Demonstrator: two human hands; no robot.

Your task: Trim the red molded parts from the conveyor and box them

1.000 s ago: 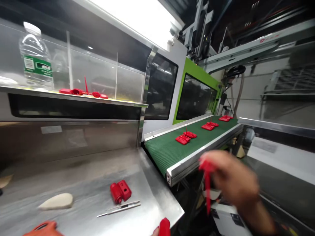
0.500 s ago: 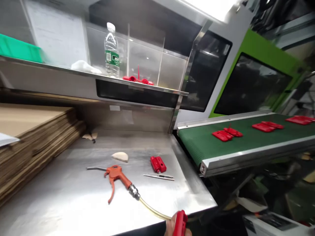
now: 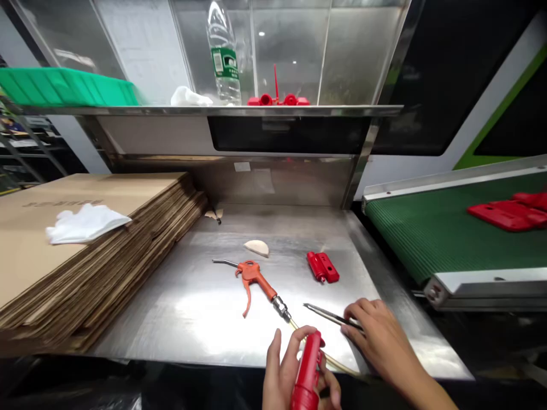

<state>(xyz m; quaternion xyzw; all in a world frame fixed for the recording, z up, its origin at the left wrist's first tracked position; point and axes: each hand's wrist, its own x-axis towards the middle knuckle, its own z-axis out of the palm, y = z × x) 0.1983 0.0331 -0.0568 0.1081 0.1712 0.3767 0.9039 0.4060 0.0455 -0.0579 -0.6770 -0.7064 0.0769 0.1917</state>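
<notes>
My left hand (image 3: 287,377) grips a red plastic part (image 3: 306,370) upright at the near edge of the steel table (image 3: 200,307). My right hand (image 3: 376,336) rests on the table to its right, fingers touching the back end of metal tweezers (image 3: 325,313). Whether it holds them I cannot tell. An orange air blow gun (image 3: 253,278) lies just beyond, its hose running toward my left hand. A folded red part (image 3: 322,267) sits behind the tweezers.
A stack of flat cardboard (image 3: 85,250) with a white glove (image 3: 84,223) fills the left. A green conveyor (image 3: 444,233) on the right carries red parts (image 3: 508,212). The shelf (image 3: 213,110) above holds a water bottle (image 3: 223,54), red pieces (image 3: 277,99) and a green bin (image 3: 64,86). A pale wedge (image 3: 257,247) lies mid-table.
The view swung left from the conveyor to the table. My right hand, earlier holding a red strip off to the right, now rests by the tweezers. My left hand rose into view.
</notes>
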